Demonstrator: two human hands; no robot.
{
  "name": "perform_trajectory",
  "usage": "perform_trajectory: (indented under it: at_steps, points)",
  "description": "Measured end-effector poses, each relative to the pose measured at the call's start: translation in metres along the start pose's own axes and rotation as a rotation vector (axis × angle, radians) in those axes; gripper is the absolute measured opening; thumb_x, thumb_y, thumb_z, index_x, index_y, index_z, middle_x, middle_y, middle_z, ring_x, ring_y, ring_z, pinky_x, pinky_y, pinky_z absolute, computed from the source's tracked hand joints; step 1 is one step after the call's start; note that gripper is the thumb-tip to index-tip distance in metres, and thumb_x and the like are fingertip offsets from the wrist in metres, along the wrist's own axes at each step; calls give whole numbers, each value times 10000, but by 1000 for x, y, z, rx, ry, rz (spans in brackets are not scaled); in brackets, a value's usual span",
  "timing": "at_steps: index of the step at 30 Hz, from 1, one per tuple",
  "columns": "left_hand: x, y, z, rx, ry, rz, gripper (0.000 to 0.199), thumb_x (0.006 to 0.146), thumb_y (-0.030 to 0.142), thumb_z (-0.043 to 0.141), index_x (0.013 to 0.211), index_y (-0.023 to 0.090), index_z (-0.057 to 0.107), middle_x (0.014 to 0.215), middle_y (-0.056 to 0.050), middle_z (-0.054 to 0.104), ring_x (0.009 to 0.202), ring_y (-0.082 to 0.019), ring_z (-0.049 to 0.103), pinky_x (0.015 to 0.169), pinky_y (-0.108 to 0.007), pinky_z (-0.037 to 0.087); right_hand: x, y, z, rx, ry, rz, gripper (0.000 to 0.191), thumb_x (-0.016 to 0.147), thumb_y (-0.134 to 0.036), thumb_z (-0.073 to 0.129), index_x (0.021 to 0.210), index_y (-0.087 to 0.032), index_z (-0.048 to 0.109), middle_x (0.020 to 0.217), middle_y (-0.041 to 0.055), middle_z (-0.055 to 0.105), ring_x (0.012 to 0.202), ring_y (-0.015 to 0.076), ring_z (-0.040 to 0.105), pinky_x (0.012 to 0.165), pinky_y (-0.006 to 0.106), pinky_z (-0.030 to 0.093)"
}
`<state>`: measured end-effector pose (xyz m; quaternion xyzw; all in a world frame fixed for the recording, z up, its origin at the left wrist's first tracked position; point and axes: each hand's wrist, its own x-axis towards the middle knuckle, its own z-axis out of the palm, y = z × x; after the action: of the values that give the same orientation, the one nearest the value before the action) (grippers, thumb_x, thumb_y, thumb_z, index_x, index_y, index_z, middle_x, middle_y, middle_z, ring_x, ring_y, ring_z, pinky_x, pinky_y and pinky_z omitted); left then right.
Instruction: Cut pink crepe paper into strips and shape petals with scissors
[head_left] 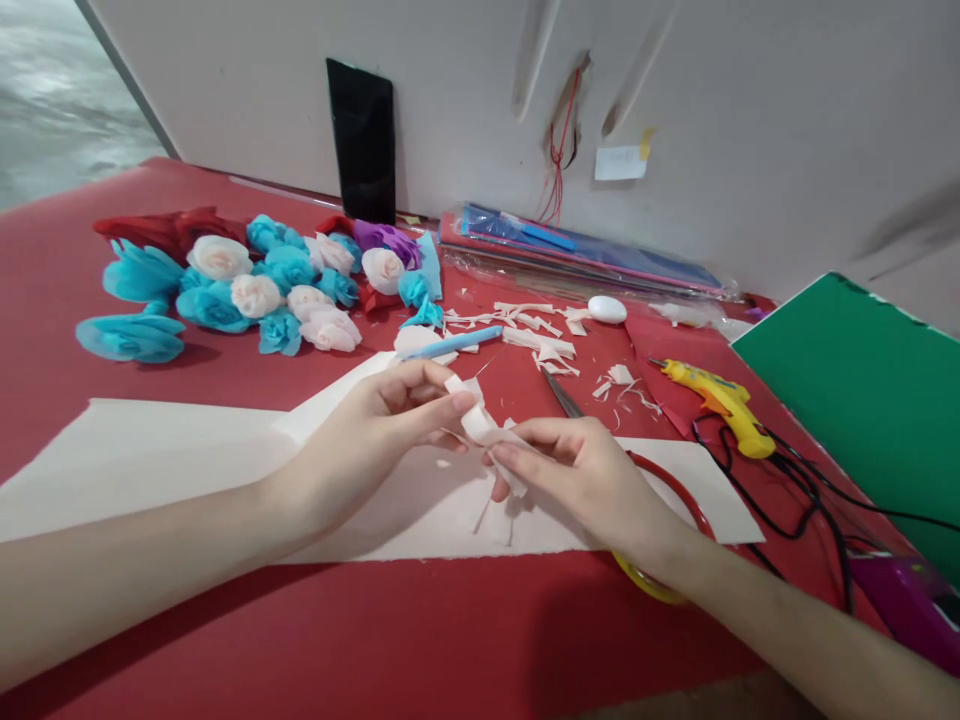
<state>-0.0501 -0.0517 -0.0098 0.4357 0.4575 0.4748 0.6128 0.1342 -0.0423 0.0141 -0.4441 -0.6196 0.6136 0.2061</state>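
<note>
My left hand (390,430) pinches one end of a thin pale paper strip (484,425) between thumb and fingers. At its other end, my right hand (577,470) is closed on the same curled strip. Both hands hover over a long pale paper sheet (187,455) laid across the red table. Scissors lie partly under my right hand, with a red and yellow handle (686,490) and a dark blade (562,396) showing. Just beyond my hands rests a blue pen (461,342) beside pale paper scraps (536,345).
Paper flowers (281,270) in blue, pale pink, red and purple lie at left. A yellow glue gun (720,400) with black cord and a green board (862,400) are at right. A phone (364,140) leans on the wall near plastic-wrapped sheets (592,245) and a white oval object (607,310).
</note>
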Motion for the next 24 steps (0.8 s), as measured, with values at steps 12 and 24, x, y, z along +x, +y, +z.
perform_trajectory:
  at_steps: [12, 24]
  points:
    - [2, 1, -1, 10, -149, -40, 189, 761, 317, 701, 924, 250, 632, 717, 33, 660, 630, -101, 610, 625, -166, 506, -2, 7, -2, 191, -45, 69, 226, 865, -341, 570, 819, -152, 685, 554, -28, 593, 509, 72, 519, 510, 201, 390]
    - [-1, 8, 6, 269, -178, -81, 107, 740, 318, 697, 697, 243, 634, 620, 49, 645, 629, -115, 616, 631, -165, 477, -4, 3, -5, -107, -45, 51, 303, 859, -417, 557, 734, -155, 644, 524, -59, 465, 472, 52, 410, 456, 189, 311]
